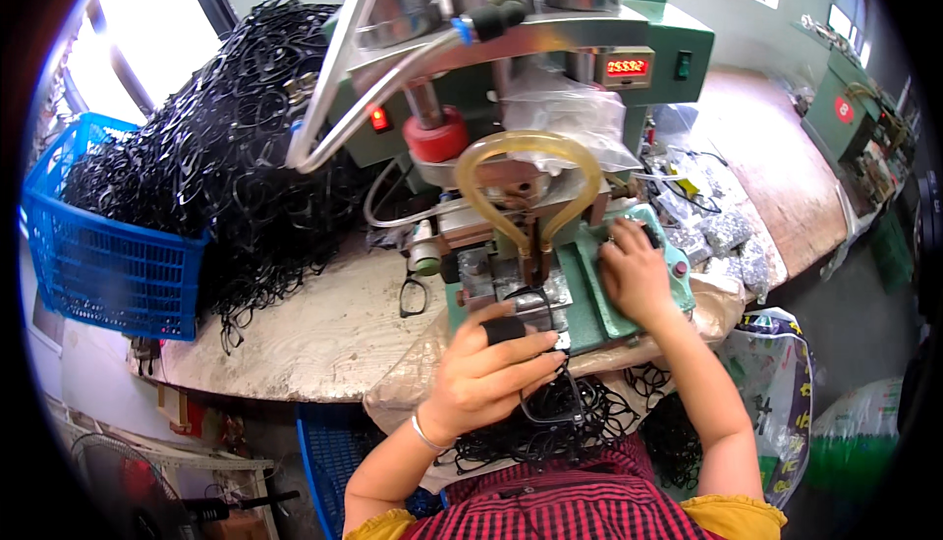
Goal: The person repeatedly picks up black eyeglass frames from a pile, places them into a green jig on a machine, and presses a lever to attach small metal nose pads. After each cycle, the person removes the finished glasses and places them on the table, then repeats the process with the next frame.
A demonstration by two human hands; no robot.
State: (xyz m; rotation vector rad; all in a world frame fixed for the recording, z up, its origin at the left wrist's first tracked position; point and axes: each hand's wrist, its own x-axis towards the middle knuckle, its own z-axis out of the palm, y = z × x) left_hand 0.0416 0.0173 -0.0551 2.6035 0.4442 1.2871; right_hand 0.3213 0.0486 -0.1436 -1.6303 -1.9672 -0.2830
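My left hand [496,373] is closed on a black eyeglass frame [550,417] in front of a green press machine [589,294]. One dark rim hangs below my fingers, while another dark curve [535,294] shows above them at the metal fixture [545,280]. A black band wraps one finger. My right hand [634,275] rests on the machine's green base with its fingers bent; what lies under them is hidden. Over the fixture stands a yellowish looped tube [530,142] with a dark metal tool end beneath it.
A blue crate [108,265] and a tall heap of black eyeglass frames [265,108] stand at the left. One loose frame [413,296] lies on the worktable [285,334]. More frames [511,442] fill my lap. Small plastic bags [727,230] lie to the right.
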